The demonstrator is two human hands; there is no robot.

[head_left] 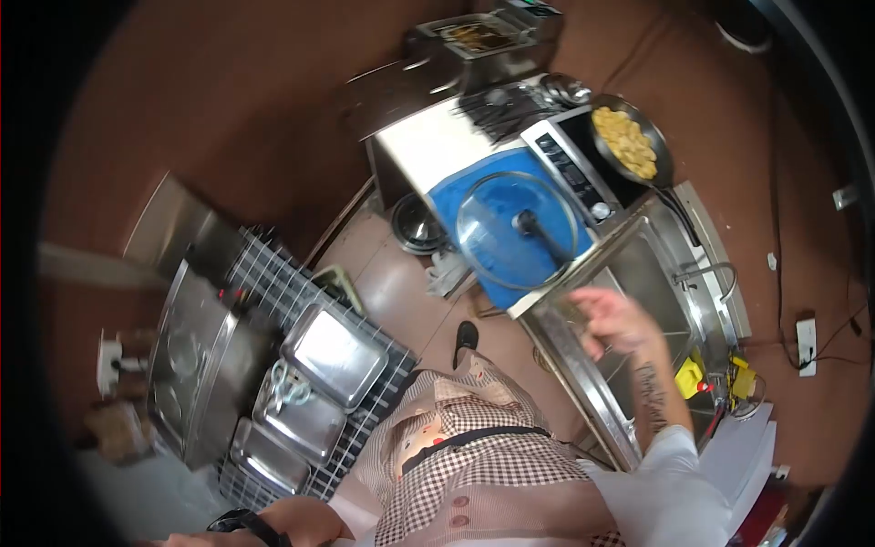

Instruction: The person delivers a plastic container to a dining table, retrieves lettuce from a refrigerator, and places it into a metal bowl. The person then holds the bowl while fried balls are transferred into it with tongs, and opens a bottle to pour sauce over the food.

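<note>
My right hand (pixel 616 319) hangs over the near rim of the metal sink (pixel 597 360), its fingers apart and nothing visible in them. Just beyond it a glass lid (pixel 488 223) with a black handle lies on a blue cloth (pixel 447 196) on the counter. A frying pan (pixel 670 159) filled with yellow pieces of food (pixel 624 141) sits on the induction cooker (pixel 570 173), its handle reaching toward the sink. At the lower left edge, my left hand (pixel 187 540) is mostly cut off, with a black band on the wrist; its fingers are hidden.
Metal trays (pixel 335 356) and light blue scissors (pixel 290 387) rest on a checked surface at left, beside a large steel container (pixel 187 365). A deep fryer (pixel 478 46) stands at the back. The faucet (pixel 715 273) arches over the sink; yellow items (pixel 690 376) lie near its right end.
</note>
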